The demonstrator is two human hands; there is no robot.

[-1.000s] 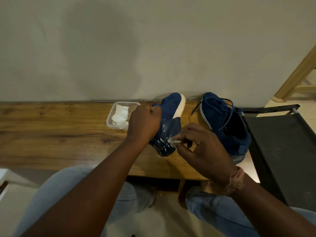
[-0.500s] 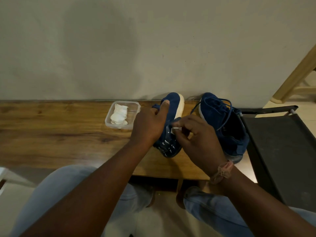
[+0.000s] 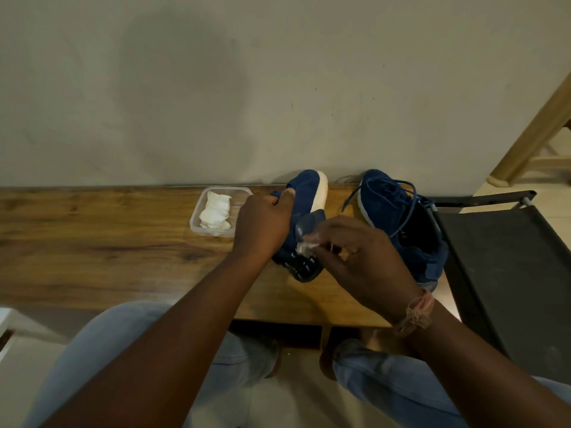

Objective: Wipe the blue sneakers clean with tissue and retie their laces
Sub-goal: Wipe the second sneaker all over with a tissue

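Two blue sneakers lie on a wooden bench. My left hand [image 3: 262, 227] grips the left sneaker [image 3: 307, 193], which is tipped on its side with the white sole edge facing right. My right hand [image 3: 355, 257] pinches a small white tissue [image 3: 306, 242] against that shoe's sole; the hand is blurred. The second blue sneaker [image 3: 398, 223] stands upright to the right, its blue laces loose and untied.
A clear plastic tub [image 3: 197, 220] with crumpled white tissues sits left of the held shoe. The bench [image 3: 92, 242] backs onto a plain wall. A dark chair seat [image 3: 509, 273] stands at the right. My knees in light jeans are below the bench.
My right hand has slid the tissue down and back along the sole. My left hand keeps its grip, thumb now raised on the upper.
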